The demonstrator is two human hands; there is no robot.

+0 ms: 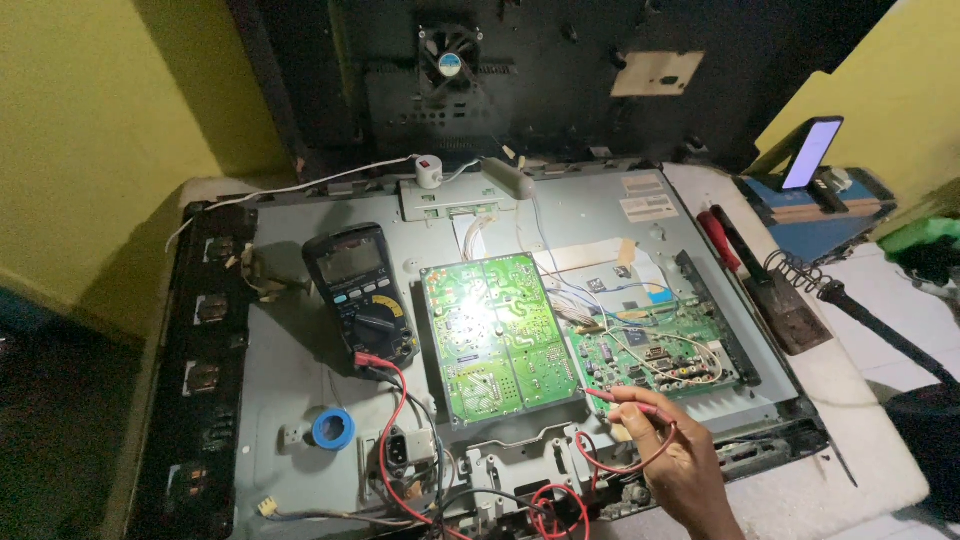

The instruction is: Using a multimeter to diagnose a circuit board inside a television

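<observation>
We're probing the board edge!
Our right hand (pixel 672 455) is pinching the red probe (pixel 625 401) in closed fingers (pixel 640 410), its tip reaching past our fingertips to the green power board (pixel 500 335), multimeter (pixel 360 290) beyond it.

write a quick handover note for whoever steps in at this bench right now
Right hand: pinching the red probe, tip at the lower right edge of the large green board.
Left hand: not in view.
Multimeter lies left of that board, red lead plugged in. Smaller board sits to the right; blue tape roll at lower left; soldering iron stand on the right edge.
Done: back panel is off, boards exposed.
Left: cannot tell any reading; black probe not seen.
</observation>
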